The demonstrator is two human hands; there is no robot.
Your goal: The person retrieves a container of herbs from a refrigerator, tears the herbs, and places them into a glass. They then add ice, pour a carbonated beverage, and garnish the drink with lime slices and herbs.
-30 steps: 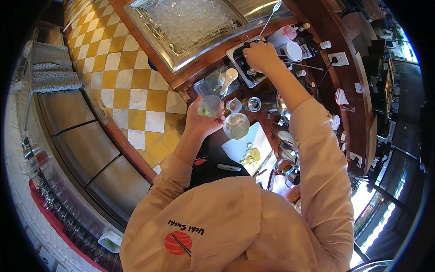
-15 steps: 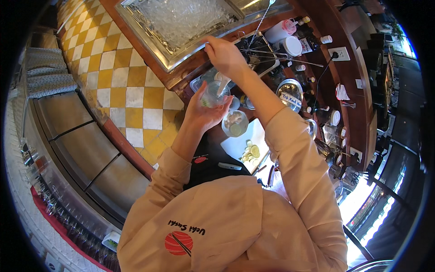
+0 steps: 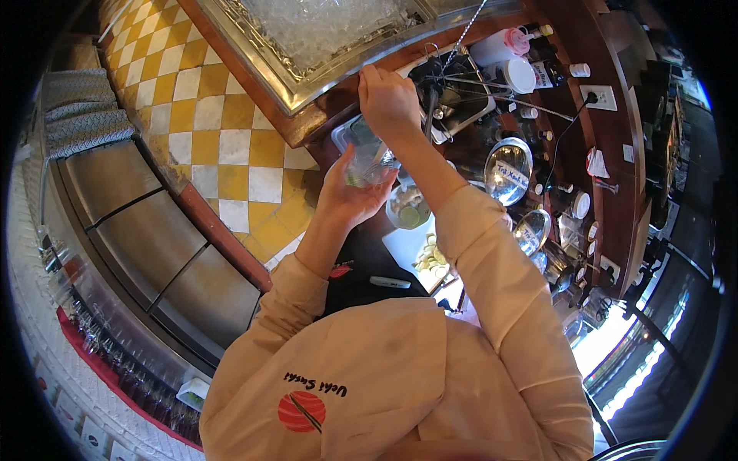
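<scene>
My left hand [image 3: 355, 190] is cupped around a clear cup [image 3: 361, 163], with a bit of green showing low in it. Above the cup's mouth, my right hand [image 3: 389, 101] is closed in a fist. What it grips is mostly hidden; a shiny, pale end [image 3: 382, 159] shows inside the cup below it. Beside my left fingers stands a clear container [image 3: 409, 207] holding pale green round slices. Nearer to me, a white cutting board [image 3: 400, 244] carries several cut, yellow-green slices [image 3: 432, 256].
An ice bin [image 3: 286, 96] with a metal rim lies ahead. To the right are a metal tray [image 3: 480, 107] of long bar tools, a white-lidded jar [image 3: 516, 75], a pink-topped bottle [image 3: 503, 44] and round metal lids [image 3: 509, 170]. Checkered floor [image 3: 238, 146] spreads to the left.
My right fist has risen slightly and turned more upright over the cup. My left hand keeps its hold on the cup. The view has shifted a little, so the counter things appear farther right.
</scene>
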